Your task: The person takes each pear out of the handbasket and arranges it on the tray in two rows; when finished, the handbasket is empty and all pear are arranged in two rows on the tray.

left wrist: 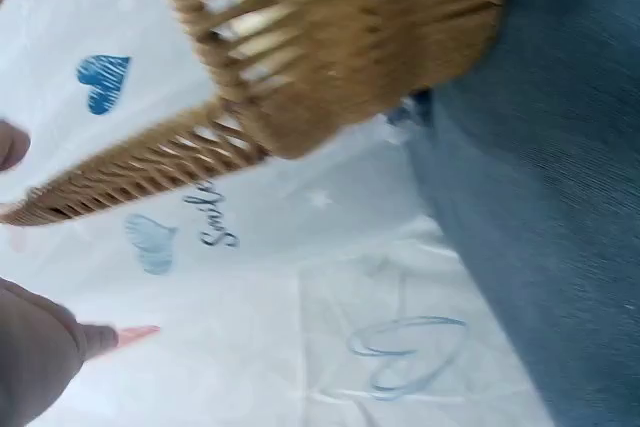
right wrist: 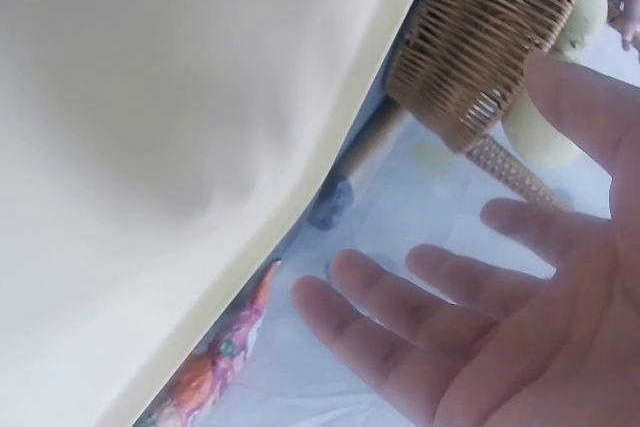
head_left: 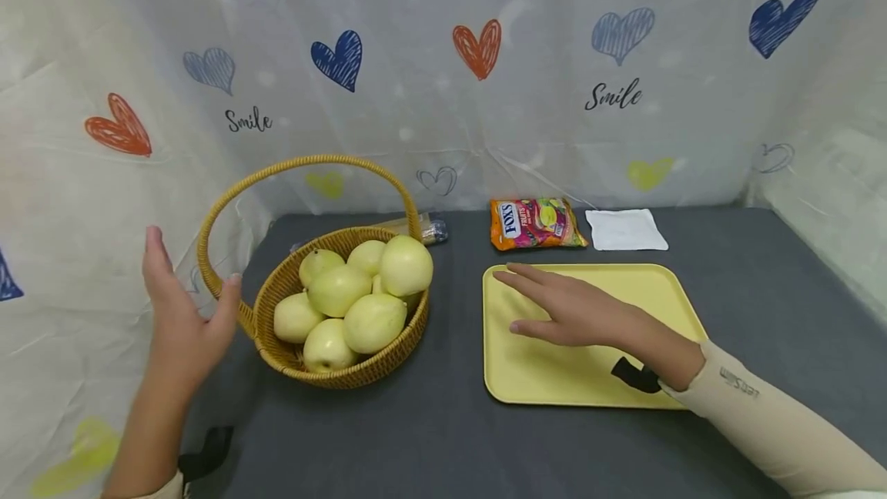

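A woven basket [head_left: 346, 377] with a tall arched handle stands on the left of the table, piled with several pale yellow-green pears [head_left: 339, 289]. My left hand [head_left: 185, 322] is raised just left of the basket handle, thumb spread from the fingers, holding nothing. In the left wrist view the basket side [left wrist: 330, 47] lies close by, and only bits of the thumb and fingers show. Over the yellow tray [head_left: 527, 380] hovers my right hand [head_left: 571, 310], its fingers extended toward the basket. The right wrist view shows that palm [right wrist: 540, 347] with nothing in it.
Behind the tray lie an orange FOX'S candy bag [head_left: 537, 223] and a white flat packet [head_left: 626, 230]. Partly hidden behind the basket is a clear-wrapped item [head_left: 435, 231]. A white curtain [head_left: 416, 122] printed with hearts hangs around the dark grey table [head_left: 443, 437].
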A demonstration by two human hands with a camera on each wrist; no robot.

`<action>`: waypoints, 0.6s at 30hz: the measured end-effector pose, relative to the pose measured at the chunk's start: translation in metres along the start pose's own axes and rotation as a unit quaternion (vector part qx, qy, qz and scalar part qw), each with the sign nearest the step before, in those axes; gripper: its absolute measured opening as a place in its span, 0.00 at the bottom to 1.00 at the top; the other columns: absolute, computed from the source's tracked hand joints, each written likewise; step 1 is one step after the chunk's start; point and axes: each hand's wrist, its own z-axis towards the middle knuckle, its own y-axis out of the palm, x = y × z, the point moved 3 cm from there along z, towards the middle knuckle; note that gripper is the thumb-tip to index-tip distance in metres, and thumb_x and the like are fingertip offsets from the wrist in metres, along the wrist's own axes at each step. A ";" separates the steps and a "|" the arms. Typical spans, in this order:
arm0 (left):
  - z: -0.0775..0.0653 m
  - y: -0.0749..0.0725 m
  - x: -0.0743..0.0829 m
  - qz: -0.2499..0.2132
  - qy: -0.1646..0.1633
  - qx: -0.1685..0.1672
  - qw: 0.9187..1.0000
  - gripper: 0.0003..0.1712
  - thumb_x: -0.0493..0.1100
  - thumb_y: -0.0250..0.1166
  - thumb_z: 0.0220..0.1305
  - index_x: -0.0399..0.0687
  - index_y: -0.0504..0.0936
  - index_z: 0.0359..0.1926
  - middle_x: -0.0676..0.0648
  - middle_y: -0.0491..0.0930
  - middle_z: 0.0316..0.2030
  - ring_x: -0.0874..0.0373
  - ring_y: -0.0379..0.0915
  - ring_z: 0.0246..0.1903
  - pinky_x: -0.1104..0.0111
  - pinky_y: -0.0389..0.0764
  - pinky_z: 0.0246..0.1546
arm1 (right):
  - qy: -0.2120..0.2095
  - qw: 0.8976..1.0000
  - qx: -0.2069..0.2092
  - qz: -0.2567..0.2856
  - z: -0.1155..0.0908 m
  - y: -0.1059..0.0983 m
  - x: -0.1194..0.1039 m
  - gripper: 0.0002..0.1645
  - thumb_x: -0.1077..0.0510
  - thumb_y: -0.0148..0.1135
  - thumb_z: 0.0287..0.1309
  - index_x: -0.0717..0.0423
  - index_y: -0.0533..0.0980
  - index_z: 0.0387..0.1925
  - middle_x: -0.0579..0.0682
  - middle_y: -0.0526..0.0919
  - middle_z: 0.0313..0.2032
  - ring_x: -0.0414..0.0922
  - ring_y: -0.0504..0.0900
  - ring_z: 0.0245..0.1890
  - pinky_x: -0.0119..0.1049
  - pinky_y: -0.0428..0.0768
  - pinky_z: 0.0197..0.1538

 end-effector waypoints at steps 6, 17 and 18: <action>-0.009 0.009 -0.019 -0.098 -0.027 -0.045 0.994 0.42 0.26 0.51 0.73 0.46 0.42 0.79 0.41 0.62 0.71 0.59 0.61 0.69 0.78 0.63 0.63 | -0.001 1.000 0.023 0.018 0.015 -0.003 -0.003 0.44 0.40 0.61 0.68 0.50 0.58 0.77 0.57 0.62 0.73 0.55 0.71 0.66 0.55 0.72 0.62; -0.018 0.017 -0.033 -0.140 0.030 -0.095 0.985 0.23 0.21 0.46 0.71 0.26 0.60 0.66 0.44 0.80 0.46 0.62 0.75 0.52 0.78 0.70 0.54 | -0.012 0.998 0.043 0.053 0.043 -0.012 -0.013 0.41 0.43 0.62 0.68 0.52 0.61 0.75 0.56 0.65 0.71 0.53 0.67 0.69 0.54 0.72 0.63; -0.020 0.016 -0.034 -0.144 0.030 -0.104 0.984 0.24 0.20 0.46 0.71 0.26 0.60 0.66 0.44 0.80 0.47 0.62 0.75 0.51 0.79 0.71 0.53 | -0.010 0.998 0.040 0.056 0.045 -0.012 -0.014 0.41 0.42 0.62 0.68 0.52 0.61 0.75 0.55 0.65 0.71 0.53 0.66 0.70 0.54 0.71 0.64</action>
